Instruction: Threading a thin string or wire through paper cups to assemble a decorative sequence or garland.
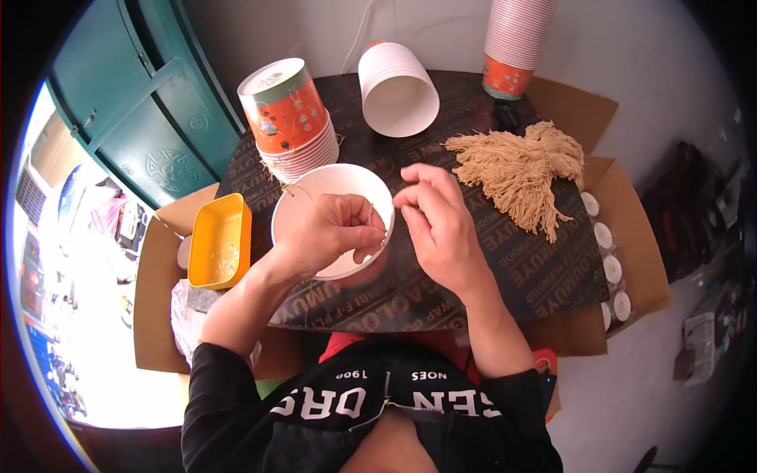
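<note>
My left hand (330,230) grips the near rim of a white paper bowl (335,183) that stands on the dark round board (473,268). Beside it, my right hand (438,217) pinches a thin tan string (384,223) at the bowl's right rim, thumb and forefinger closed on it. A heap of the same tan strings (518,169) lies to the right of my right hand.
A stack of orange printed bowls (290,118) stands behind the white bowl. Further back are a tilted stack of white bowls (397,87) and a tall stack (516,43). A yellow tray (221,240) sits left. Cardboard boxes (631,236) with small white caps flank the board.
</note>
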